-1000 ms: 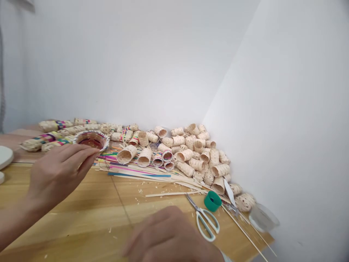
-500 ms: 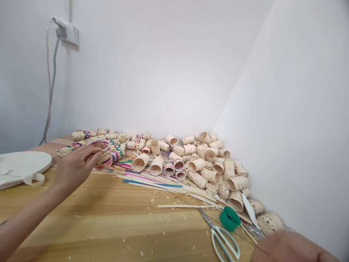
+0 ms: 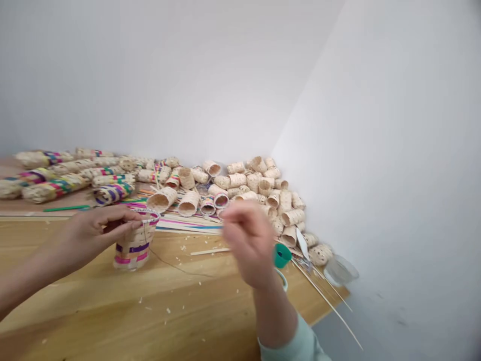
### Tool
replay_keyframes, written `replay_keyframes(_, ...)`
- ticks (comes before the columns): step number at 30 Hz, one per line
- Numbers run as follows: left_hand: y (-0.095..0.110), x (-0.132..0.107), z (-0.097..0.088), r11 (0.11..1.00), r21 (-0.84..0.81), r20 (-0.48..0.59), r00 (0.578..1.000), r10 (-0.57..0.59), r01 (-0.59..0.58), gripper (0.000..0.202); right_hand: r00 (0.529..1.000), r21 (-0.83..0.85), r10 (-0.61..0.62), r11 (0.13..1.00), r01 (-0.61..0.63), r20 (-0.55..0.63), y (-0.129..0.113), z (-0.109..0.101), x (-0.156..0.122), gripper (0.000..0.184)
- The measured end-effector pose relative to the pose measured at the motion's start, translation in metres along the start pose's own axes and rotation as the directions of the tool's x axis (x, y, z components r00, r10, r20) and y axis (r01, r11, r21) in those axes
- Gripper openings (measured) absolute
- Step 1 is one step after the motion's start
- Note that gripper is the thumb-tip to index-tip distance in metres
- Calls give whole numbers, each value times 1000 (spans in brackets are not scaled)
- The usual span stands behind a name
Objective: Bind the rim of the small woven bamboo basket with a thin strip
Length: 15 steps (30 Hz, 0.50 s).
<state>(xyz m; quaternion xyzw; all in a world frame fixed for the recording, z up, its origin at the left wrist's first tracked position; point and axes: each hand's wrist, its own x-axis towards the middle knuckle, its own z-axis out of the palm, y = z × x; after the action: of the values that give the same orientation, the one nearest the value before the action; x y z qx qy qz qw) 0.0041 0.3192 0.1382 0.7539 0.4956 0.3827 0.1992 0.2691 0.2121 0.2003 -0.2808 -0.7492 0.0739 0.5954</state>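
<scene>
My left hand (image 3: 90, 233) pinches the rim of a small woven basket (image 3: 135, 243) with pink and purple bands, which stands upright on the wooden table (image 3: 93, 311). A thin thread (image 3: 176, 266) runs from the basket toward my right hand (image 3: 250, 240). That hand is raised above the table to the right of the basket, blurred by motion, with its fingers drawn together as in a pinch. What it pinches is too fine to make out.
A heap of plain woven baskets (image 3: 259, 200) fills the corner by the white walls. Striped woven rolls (image 3: 56, 183) and coloured strips (image 3: 184, 225) lie along the back. A green cap (image 3: 281, 254), a scissors handle (image 3: 284, 279), thin sticks (image 3: 330, 306) and a clear cup (image 3: 340, 271) sit near the table's right edge.
The left hand has brought the basket nearer and set it upright on the table. The right hand has risen from the lower edge to mid-frame. The camera has turned.
</scene>
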Motion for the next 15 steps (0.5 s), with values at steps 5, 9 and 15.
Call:
replay_keyframes(5,8,-16,28,993,-119,210,978,11,15,45,706,-297,321,941,-162,631,61,41,8,17)
replay_keyframes(9,4,-19,37,998,-42,236,971,-32,43,53,596,-379,374,917,-124,711,80,52,3,18)
replay_keyframes(15,-28,-11,28,989,-52,322,936,145,-136,44,542,-289,280,955,-71,792,92,53,1,14)
